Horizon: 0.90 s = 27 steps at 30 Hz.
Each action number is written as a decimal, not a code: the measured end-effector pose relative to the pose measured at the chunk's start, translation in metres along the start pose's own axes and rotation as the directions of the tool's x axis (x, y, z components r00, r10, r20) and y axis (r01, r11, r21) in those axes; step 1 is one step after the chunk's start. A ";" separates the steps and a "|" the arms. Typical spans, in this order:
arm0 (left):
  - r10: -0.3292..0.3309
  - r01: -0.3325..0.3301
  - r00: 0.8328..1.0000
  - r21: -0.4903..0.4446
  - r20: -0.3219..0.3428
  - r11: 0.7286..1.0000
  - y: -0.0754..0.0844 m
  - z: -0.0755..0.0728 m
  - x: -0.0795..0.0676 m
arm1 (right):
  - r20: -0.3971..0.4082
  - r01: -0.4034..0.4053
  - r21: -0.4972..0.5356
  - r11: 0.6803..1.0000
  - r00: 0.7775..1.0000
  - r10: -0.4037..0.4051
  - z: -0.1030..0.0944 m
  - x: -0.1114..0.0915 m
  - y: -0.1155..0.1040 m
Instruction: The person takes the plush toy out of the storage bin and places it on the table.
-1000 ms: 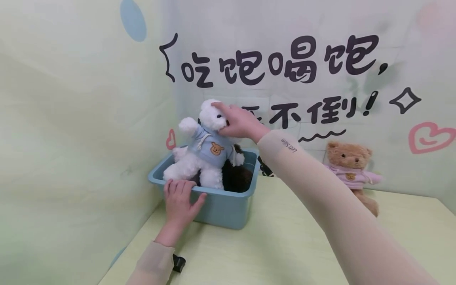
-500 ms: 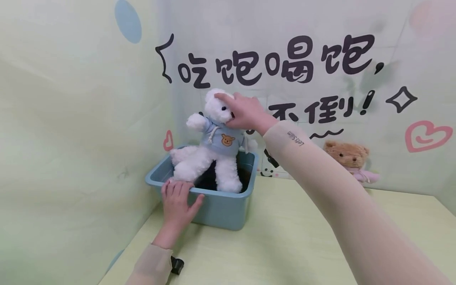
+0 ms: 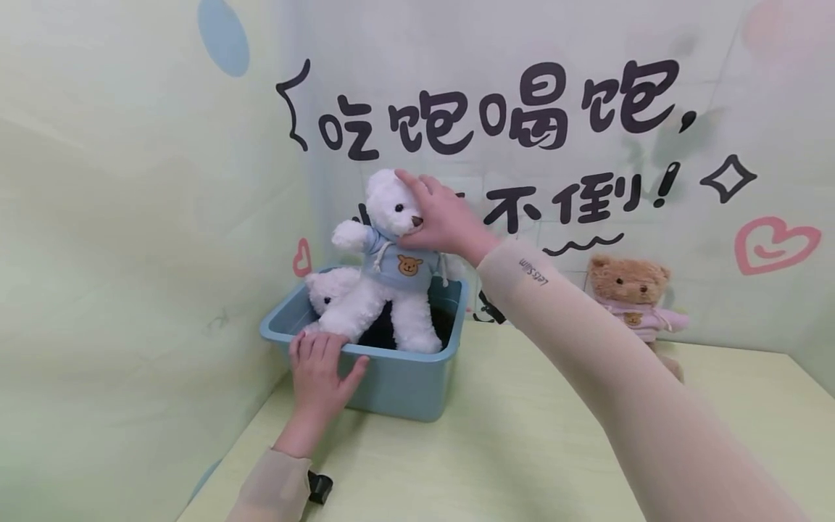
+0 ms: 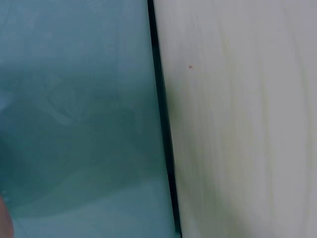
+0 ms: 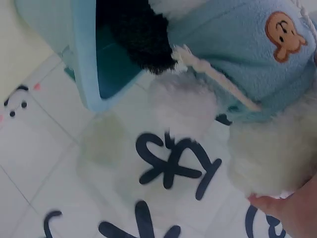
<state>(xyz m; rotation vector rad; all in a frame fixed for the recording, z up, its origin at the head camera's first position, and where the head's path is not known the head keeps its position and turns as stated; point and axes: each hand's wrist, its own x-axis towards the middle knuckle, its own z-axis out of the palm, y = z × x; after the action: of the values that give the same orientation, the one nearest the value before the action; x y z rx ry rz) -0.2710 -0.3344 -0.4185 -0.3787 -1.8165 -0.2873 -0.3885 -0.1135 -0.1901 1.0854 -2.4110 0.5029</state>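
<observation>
My right hand (image 3: 446, 221) grips the head of a white teddy bear (image 3: 398, 272) in a light-blue hoodie. The bear stands upright over the blue bin (image 3: 404, 384), its feet down at the front of the opening. On the bin's front rim, my left hand (image 3: 320, 373) holds with fingers hooked over the top and thumb spread along the outside. Behind the bear's leg, the face of another white teddy bear (image 3: 324, 291) peeks from the bin. Dark fur (image 5: 143, 34) shows deeper inside, in the right wrist view. The left wrist view is filled by bin wall (image 4: 99, 124) and tabletop.
A brown teddy bear (image 3: 629, 279) in a pink hoodie sits at the back right, partly behind my right sleeve. The bin stands on a pale table (image 3: 522, 428), close to the left wall sheet (image 3: 163, 254). A printed backdrop (image 3: 522, 43) rises behind.
My right hand first raised the white teddy bear out of the bin, then shifted slightly left. The other white bear's face has come into view. My left hand stays on the rim.
</observation>
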 end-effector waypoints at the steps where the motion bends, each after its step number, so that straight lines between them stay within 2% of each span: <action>1: 0.000 0.000 1.000 -0.002 0.002 1.000 0.000 0.000 0.000 | -0.009 -0.019 0.033 0.999 1.000 0.019 0.002 -0.001 0.001; 4: 0.000 0.000 1.000 -0.008 0.004 1.000 0.002 0.000 0.000 | -0.017 -0.065 0.110 0.992 0.998 0.067 0.008 -0.002 0.004; 8: 0.001 -0.001 1.000 -0.008 -0.002 1.000 0.002 0.000 0.000 | -0.022 -0.069 0.123 0.990 0.997 0.073 0.010 -0.002 0.006; 14: -0.006 0.006 1.000 -0.006 -0.002 1.000 0.001 0.000 -0.001 | -0.033 0.010 0.062 0.998 0.999 -0.008 0.003 0.003 0.002; 21: -0.008 0.008 1.000 -0.011 0.001 1.000 0.001 -0.001 -0.003 | -0.017 0.086 -0.057 0.995 0.996 -0.087 -0.013 0.006 -0.003; 27: -0.010 0.010 1.000 -0.008 0.016 1.000 0.001 -0.001 -0.001 | -0.096 0.122 -0.094 0.988 0.987 -0.131 -0.041 0.006 0.000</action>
<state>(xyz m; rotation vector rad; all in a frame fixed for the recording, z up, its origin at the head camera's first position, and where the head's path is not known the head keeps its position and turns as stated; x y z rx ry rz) -0.2693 -0.3342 -0.4192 -0.3786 -1.8338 -0.2998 -0.3823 -0.0968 -0.1530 1.1383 -2.2378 0.3957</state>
